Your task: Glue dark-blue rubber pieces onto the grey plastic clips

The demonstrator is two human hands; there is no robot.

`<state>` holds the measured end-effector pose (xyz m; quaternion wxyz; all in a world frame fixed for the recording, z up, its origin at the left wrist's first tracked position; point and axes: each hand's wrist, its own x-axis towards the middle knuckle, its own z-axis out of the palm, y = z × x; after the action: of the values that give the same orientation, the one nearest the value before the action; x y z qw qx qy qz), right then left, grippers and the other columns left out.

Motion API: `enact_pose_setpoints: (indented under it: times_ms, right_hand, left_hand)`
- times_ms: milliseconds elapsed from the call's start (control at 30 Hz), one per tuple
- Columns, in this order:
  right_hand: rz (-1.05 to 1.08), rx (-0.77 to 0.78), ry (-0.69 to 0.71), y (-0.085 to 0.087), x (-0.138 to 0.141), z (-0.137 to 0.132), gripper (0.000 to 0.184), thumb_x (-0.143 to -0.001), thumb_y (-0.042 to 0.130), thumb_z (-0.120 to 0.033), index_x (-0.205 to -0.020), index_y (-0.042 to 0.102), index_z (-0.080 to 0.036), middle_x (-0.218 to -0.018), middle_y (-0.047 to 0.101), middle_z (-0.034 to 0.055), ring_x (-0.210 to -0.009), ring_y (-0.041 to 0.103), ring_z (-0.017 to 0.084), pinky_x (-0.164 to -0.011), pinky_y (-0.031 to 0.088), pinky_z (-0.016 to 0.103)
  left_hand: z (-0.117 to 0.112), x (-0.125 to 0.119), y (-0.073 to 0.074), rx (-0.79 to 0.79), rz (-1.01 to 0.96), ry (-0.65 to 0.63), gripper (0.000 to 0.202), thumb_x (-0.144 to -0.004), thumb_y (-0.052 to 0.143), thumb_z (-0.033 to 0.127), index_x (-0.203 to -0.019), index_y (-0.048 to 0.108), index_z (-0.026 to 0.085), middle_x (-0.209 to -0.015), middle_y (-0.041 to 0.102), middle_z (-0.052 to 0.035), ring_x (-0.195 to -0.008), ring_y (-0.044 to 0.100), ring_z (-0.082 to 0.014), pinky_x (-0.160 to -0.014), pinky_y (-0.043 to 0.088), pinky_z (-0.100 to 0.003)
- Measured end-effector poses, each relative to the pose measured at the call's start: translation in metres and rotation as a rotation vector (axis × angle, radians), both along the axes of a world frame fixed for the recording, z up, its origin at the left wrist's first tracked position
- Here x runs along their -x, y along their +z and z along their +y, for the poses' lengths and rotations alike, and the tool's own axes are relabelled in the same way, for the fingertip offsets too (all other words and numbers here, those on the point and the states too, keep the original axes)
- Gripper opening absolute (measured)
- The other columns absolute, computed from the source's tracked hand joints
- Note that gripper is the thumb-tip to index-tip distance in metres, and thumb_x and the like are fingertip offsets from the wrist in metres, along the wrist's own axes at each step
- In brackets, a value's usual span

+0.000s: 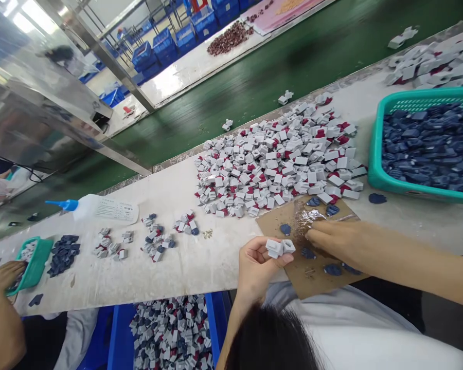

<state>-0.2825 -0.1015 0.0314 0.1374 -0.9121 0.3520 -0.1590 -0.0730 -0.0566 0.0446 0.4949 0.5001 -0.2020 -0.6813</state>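
Note:
Between the thumb and fingers of my left hand [258, 264] is a light grey plastic piece [280, 248] with blocky ends, held just off the near edge of the table. My right hand [326, 235] reaches down onto a brown cardboard sheet [306, 282], its fingers bent together by a wet, shiny patch [307, 218]. What those fingers hold, if anything, is hidden. Several small dark blue pieces [333, 270] lie on the cardboard around my right hand.
Behind the cardboard spreads a heap of grey and dark red pieces [278, 159]. A green basket [376, 149] of dark blue pieces stands right. Left lie a glue bottle [106, 209] and small piles. A co-worker's hand [3, 277] touches a small green basket [38, 262]. A blue crate [119, 334] sits below.

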Motion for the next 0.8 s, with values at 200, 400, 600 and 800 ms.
enact_pose_setpoints:
  times_ms: [200, 400, 600, 800]
  right_hand:
    - [-0.445, -0.521, -0.185, 0.05, -0.005, -0.006, 0.029, -0.091, 0.057, -0.05, -0.089, 0.061, -0.021, -0.075, 0.067, 0.0003, -0.06, 0.063, 0.011, -0.048, 0.048, 0.019]
    - [-0.547, -0.755, -0.215, 0.049, -0.011, -0.001, 0.028, -0.084, 0.065, -0.052, -0.082, 0.064, -0.024, -0.072, 0.066, -0.0006, -0.06, 0.062, 0.013, -0.048, 0.047, 0.02]
    - [-0.515, -0.603, -0.137, 0.054, -0.012, -0.004, 0.024, -0.088, 0.06, -0.044, -0.075, 0.062, -0.024, -0.062, 0.061, -0.0036, -0.049, 0.055, 0.01, -0.043, 0.039, 0.019]
    - [-0.389, -0.611, -0.038, 0.063, -0.012, -0.007, 0.026, -0.092, 0.053, -0.036, -0.073, 0.06, -0.02, -0.062, 0.06, -0.0007, -0.053, 0.053, 0.011, -0.047, 0.038, 0.021]
  left_hand:
    - [-0.004, 0.005, 0.01, 0.047, -0.006, -0.068, 0.027, -0.05, 0.092, 0.013, -0.069, 0.073, 0.016, -0.068, 0.074, -0.0011, -0.064, 0.067, -0.0113, -0.064, 0.055, -0.019]
    - [-0.007, 0.012, 0.015, 0.041, 0.053, -0.084, 0.034, -0.043, 0.093, 0.008, -0.067, 0.072, 0.016, -0.064, 0.072, 0.0019, -0.06, 0.065, -0.009, -0.061, 0.054, -0.017]
    - [-0.005, 0.011, 0.014, 0.036, -0.016, -0.105, 0.038, -0.039, 0.096, 0.014, -0.068, 0.071, 0.015, -0.065, 0.073, 0.0003, -0.061, 0.065, -0.0113, -0.06, 0.053, -0.019]
    - [-0.002, 0.011, 0.012, 0.068, -0.126, -0.162, 0.035, -0.047, 0.095, 0.022, -0.072, 0.071, 0.016, -0.07, 0.073, -0.0026, -0.064, 0.066, -0.0146, -0.063, 0.053, -0.023]
